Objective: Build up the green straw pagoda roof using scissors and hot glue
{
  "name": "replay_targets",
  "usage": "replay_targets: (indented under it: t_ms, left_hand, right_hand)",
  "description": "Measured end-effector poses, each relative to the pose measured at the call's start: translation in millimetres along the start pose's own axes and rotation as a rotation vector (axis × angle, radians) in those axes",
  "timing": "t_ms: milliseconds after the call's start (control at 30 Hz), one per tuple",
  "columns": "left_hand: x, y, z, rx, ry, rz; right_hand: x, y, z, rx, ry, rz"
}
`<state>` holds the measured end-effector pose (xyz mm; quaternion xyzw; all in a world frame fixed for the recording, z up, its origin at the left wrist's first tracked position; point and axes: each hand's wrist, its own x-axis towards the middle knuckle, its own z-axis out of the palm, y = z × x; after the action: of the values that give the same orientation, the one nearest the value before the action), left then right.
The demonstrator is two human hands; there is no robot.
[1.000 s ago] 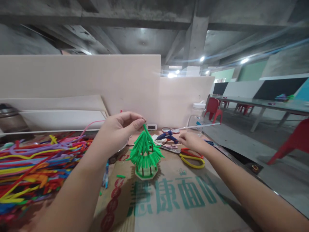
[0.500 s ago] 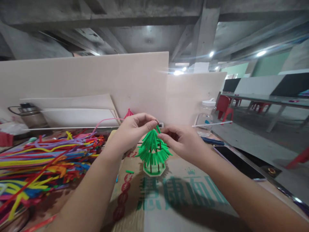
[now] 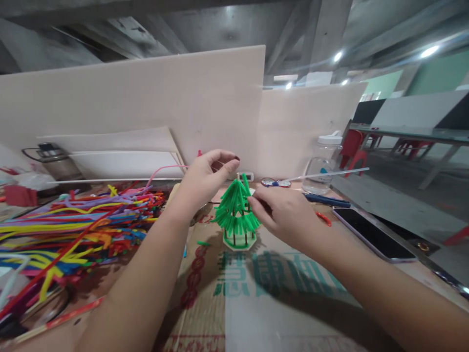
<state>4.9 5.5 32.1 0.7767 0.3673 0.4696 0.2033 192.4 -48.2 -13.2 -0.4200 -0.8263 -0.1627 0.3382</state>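
Note:
A small green pavilion model (image 3: pixel 236 222) stands upright on the cardboard, with two tiers of pipe-cleaner roof, thin brown posts and a pale many-sided base. Just right of its peak, a short green pipe cleaner piece (image 3: pixel 245 182) slants upward, its lower end at the fingertips of my right hand (image 3: pixel 284 208). That hand is closed in a pinch, its inner fingers partly hidden. Up and left of the peak is my left hand (image 3: pixel 210 176), thumb and forefinger slightly apart with nothing visible between them. A loose green snippet (image 3: pixel 203 243) lies left of the base.
Many coloured pipe cleaners (image 3: pixel 91 225) are heaped at left. Behind stand white boards (image 3: pixel 124 166), a dark bottle (image 3: pixel 54 161) and a clear bottle (image 3: pixel 322 164). At right lie a phone (image 3: pixel 372 234), red-handled tool (image 3: pixel 323 218) and dark blue pens or tools (image 3: pixel 326 199).
My left hand has let go of the green piece's upper end and moved up and left. My right hand still pinches its lower end. The view has tilted down slightly.

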Motion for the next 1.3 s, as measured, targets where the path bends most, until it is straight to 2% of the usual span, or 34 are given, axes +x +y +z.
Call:
replay_targets:
  t_ms: [67,267,400,667,1100,1300]
  left_hand:
    - [1.2,-3.6,0.4,0.097,0.022,-0.001]
    - [2.1,-6.3,4.4,0.23,-0.116,-0.033]
    - [2.9,-9.4,9.1,0.209,-0.088,-0.033]
    - [3.6,-12.5,15.3,0.234,-0.02,-0.06]
    - [3.8,-9.6,14.3,0.199,-0.08,-0.053]
    - [4.2,-7.6,13.0,0.201,-0.099,-0.074]
  right_hand:
    - [-3.1,-4.1,6.7,-0.065,-0.004,-0.032]
    - [-5.9,-9.1,10.3,-0.12,-0.092,-0.031]
    - [-5.9,-7.8,10.4,-0.108,-0.104,-0.03]
    - [-9.6,-3.3,27.0,-0.162,-0.167,-0.015]
    - [-7.8,0.2,32.1,-0.181,-0.167,0.016]
    - [-6.0,-4.2,27.8,-0.124,-0.236,0.05]
